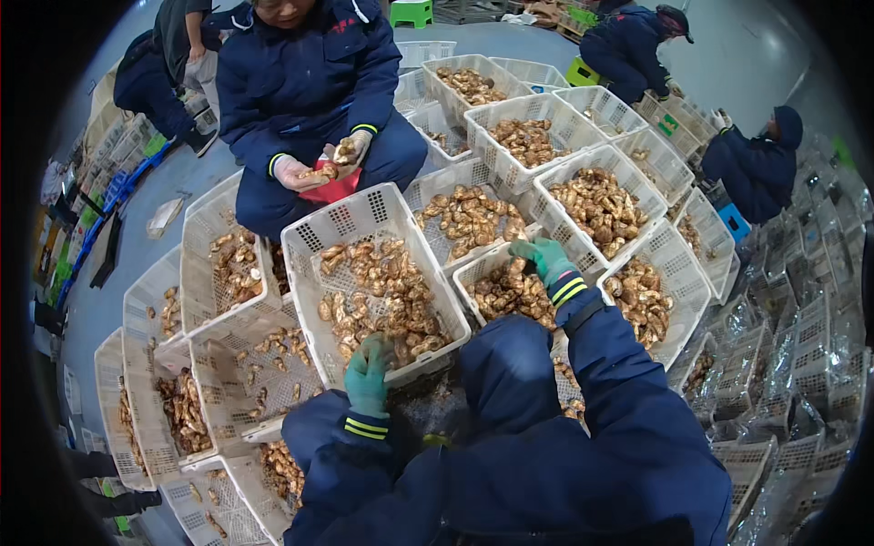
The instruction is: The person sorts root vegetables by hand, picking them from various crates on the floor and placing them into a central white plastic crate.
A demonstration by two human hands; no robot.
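We find the left green-gloved hand (367, 375) gripping the tilted white perforated plastic crate (314, 238) of brown mushrooms (382, 296) at centre; the right green-gloved hand (544, 257), closed, reaches another crate's mushrooms (512, 293). Many remain unsorted.

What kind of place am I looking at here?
Probably a produce sorting or packing floor: white plastic crates of brown mushrooms crowd the grey floor, and several people in matching dark blue jackets sit sorting them by hand.
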